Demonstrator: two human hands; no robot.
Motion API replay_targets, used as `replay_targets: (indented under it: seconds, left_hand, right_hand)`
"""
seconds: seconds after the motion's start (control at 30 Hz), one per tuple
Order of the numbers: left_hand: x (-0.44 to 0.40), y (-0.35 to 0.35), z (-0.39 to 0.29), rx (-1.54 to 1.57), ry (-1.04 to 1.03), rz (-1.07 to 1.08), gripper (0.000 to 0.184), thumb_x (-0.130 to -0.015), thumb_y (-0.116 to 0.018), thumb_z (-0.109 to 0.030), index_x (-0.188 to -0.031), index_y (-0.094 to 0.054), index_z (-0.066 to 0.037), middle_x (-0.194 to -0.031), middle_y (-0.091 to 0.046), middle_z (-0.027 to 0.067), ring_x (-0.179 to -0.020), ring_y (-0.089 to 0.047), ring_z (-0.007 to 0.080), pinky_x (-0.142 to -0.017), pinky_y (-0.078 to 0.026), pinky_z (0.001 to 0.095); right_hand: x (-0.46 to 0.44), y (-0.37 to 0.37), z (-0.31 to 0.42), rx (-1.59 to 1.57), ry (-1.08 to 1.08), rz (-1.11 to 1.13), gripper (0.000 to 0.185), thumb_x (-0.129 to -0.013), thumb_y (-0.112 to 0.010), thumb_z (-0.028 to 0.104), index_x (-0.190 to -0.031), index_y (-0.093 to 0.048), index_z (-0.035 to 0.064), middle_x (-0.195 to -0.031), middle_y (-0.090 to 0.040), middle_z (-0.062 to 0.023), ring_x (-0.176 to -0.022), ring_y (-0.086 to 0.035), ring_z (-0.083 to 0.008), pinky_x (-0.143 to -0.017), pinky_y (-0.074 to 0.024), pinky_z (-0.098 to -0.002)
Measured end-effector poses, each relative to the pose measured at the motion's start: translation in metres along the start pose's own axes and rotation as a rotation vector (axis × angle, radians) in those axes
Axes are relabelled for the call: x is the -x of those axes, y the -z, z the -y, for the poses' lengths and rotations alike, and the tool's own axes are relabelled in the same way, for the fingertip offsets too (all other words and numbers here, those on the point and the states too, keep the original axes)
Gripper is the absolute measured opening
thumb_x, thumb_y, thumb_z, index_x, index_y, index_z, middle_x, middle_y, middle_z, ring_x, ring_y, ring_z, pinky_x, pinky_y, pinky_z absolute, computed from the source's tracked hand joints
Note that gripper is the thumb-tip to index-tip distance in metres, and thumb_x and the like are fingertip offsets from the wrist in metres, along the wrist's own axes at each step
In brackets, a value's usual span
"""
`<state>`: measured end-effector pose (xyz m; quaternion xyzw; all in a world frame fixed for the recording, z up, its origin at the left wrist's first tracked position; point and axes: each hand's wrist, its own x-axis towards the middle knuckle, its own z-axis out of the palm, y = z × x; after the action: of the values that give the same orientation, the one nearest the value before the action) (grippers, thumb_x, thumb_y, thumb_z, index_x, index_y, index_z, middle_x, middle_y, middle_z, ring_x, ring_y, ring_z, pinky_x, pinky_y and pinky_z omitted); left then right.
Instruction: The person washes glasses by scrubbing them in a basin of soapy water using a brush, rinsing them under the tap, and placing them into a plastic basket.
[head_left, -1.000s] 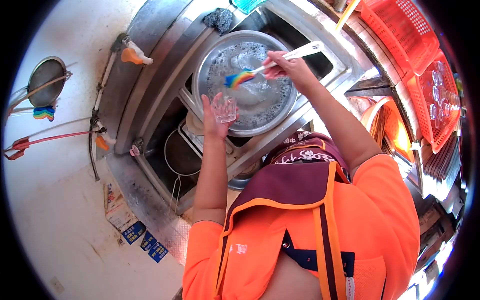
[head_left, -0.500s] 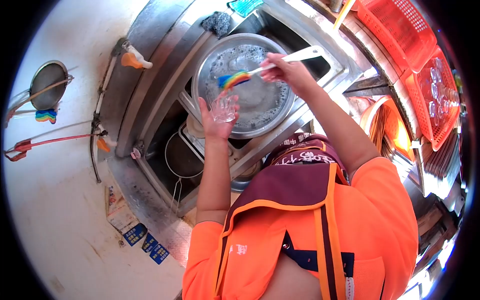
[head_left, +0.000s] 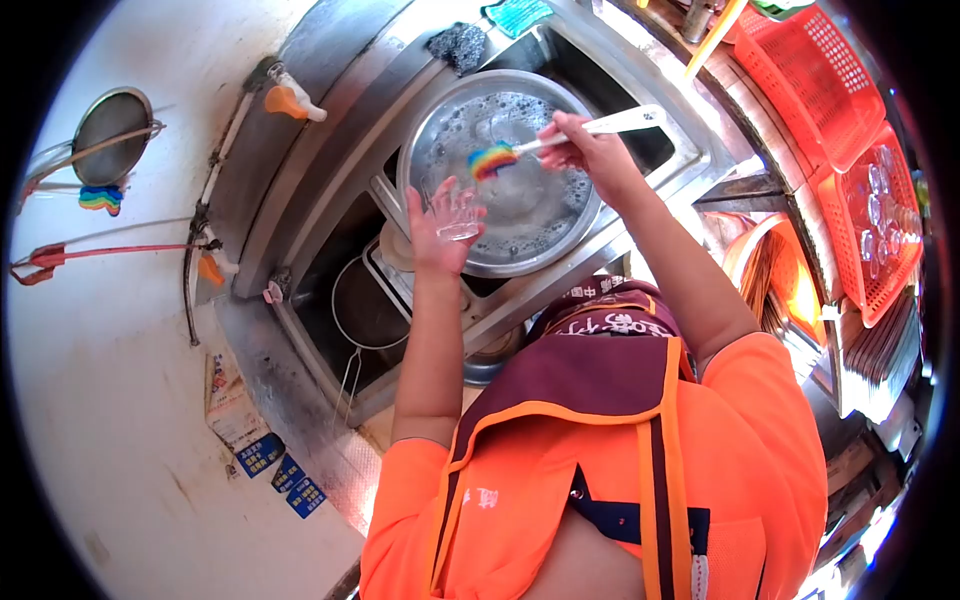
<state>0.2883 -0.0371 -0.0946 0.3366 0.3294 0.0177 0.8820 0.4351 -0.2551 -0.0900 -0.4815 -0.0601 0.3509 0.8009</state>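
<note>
"Movement noted: compared with the earlier frame, the bristles of the brush [head_left: 491, 160] have turned and reach less toward the left hand [head_left: 437, 245]. State of the grips?"

"Left fingers spread, curled lightly behind the clear glass [head_left: 457, 222], which rests tilted against the palm. Right hand [head_left: 585, 148]: fingers closed on the brush's white handle, thumb side uppermost. Bristles stand just beyond the left fingertips, apart from the glass."

"Handling assessment?"

"Glass judged light, rigid and breakable; slippery if wet. Recommended hold: round the outer wall near the base, fingers clear of the rim. Brush judged light, bristles soft, handle stiff; sound hold at mid-handle, where the right fingers are."

"Location of the glass?"

"In the left hand, above the near-left edge of the metal basin [head_left: 520, 267]. Suds lie in the basin beyond the left fingertips and below the right."

"Count?"

"One glass held, one brush held, one basin. Red baskets, two: an upper [head_left: 815, 80] and a lower [head_left: 835, 215], well beyond the right fingers. Glassware [head_left: 878, 210] in the lower one: several pieces, overlapping, exact number not determinable."
</note>
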Motion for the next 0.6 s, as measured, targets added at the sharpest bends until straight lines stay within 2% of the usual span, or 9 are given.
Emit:
replay_targets:
  seconds: [0.13,0.17,0.23,0.27,0.37,0.47,0.5,0.57,0.6]
  left_hand:
    - [-0.001,-0.009,0.000,-0.149,-0.096,-0.042,0.070,-0.085,-0.035,-0.067,-0.123,-0.044,-0.008,-0.109,-0.057,0.0177,-0.072,-0.062,0.0306,-0.056,-0.053,0.0404]
    - [-0.003,-0.010,0.000,-0.140,-0.109,-0.043,0.070,-0.085,-0.035,-0.067,-0.123,-0.044,-0.008,-0.109,-0.057,0.0177,-0.072,-0.062,0.0306,-0.056,-0.053,0.0404]
    - [-0.002,-0.007,0.000,-0.118,-0.116,0.001,0.065,-0.087,-0.034,-0.063,-0.122,-0.043,-0.009,-0.108,-0.057,0.0170,-0.072,-0.062,0.0303,-0.056,-0.054,0.0405]
    - [-0.001,-0.006,0.000,-0.124,-0.162,-0.038,0.057,-0.090,-0.035,-0.058,-0.121,-0.043,-0.011,-0.107,-0.058,0.0179,-0.075,-0.063,0.0299,-0.057,-0.054,0.0403]
    - [0.003,-0.003,0.002,-0.132,-0.181,-0.056,0.052,-0.091,-0.035,-0.053,-0.123,-0.042,-0.013,-0.108,-0.058,0.0185,-0.075,-0.063,0.0298,-0.059,-0.055,0.0415]
    - [0.005,-0.006,0.003,-0.171,-0.188,-0.094,0.052,-0.091,-0.036,-0.052,-0.126,-0.040,-0.015,-0.107,-0.057,0.0177,-0.077,-0.062,0.0288,-0.064,-0.054,0.0427]
    - [0.004,-0.005,0.006,-0.150,-0.207,-0.102,0.052,-0.091,-0.036,-0.052,-0.126,-0.040,-0.015,-0.107,-0.057,0.0177,-0.077,-0.062,0.0288,-0.064,-0.054,0.0427]
    - [0.003,-0.003,0.011,-0.139,-0.243,-0.132,0.060,-0.089,-0.037,-0.058,-0.128,-0.039,-0.014,-0.105,-0.057,0.0154,-0.080,-0.061,0.0270,-0.068,-0.054,0.0429]
    - [0.003,-0.004,0.011,-0.119,-0.259,-0.139,0.060,-0.089,-0.037,-0.058,-0.128,-0.039,-0.014,-0.105,-0.057,0.0154,-0.080,-0.061,0.0270,-0.068,-0.054,0.0429]
  right_hand:
    - [-0.005,-0.023,0.001,-0.076,0.032,0.075,0.034,-0.094,-0.050,0.034,-0.095,-0.061,0.0021,-0.080,-0.066,-0.0082,-0.069,-0.065,-0.0138,-0.064,-0.0507,-0.0240]
    - [-0.001,-0.023,-0.004,0.004,-0.005,0.051,0.033,-0.093,-0.051,0.033,-0.095,-0.061,0.0014,-0.081,-0.066,-0.0090,-0.070,-0.065,-0.0144,-0.065,-0.0513,-0.0244]
    - [0.009,-0.009,-0.015,-0.010,-0.080,0.058,0.031,-0.093,-0.052,0.031,-0.096,-0.061,0.0008,-0.082,-0.066,-0.0093,-0.071,-0.066,-0.0150,-0.066,-0.0522,-0.0243]
    - [0.014,0.000,-0.023,0.017,-0.073,0.006,0.028,-0.091,-0.056,0.028,-0.091,-0.063,0.0013,-0.079,-0.066,-0.0102,-0.067,-0.066,-0.0151,-0.062,-0.0534,-0.0237]
    - [0.016,0.032,-0.054,0.346,-0.059,-0.025,0.028,-0.091,-0.056,0.027,-0.084,-0.064,0.0014,-0.071,-0.065,-0.0067,-0.061,-0.063,-0.0120,-0.057,-0.0480,-0.0218]
    - [0.015,0.034,-0.060,0.769,0.114,0.047,0.026,-0.088,-0.059,0.026,-0.081,-0.063,0.0010,-0.061,-0.061,-0.0058,-0.054,-0.057,-0.0112,-0.054,-0.0423,-0.0264]
    - [0.013,0.029,-0.054,0.807,0.186,0.087,0.028,-0.089,-0.056,0.025,-0.080,-0.063,0.0000,-0.063,-0.062,-0.0054,-0.056,-0.059,-0.0112,-0.054,-0.0445,-0.0243]
    - [0.010,0.022,-0.037,0.448,0.027,0.011,0.030,-0.092,-0.054,0.027,-0.082,-0.063,-0.0001,-0.066,-0.063,-0.0059,-0.057,-0.061,-0.0122,-0.054,-0.0475,-0.0227]
    - [0.006,0.023,-0.028,0.345,0.015,0.013,0.031,-0.093,-0.052,0.029,-0.086,-0.063,0.0005,-0.069,-0.064,-0.0073,-0.059,-0.063,-0.0129,-0.055,-0.0498,-0.0220]
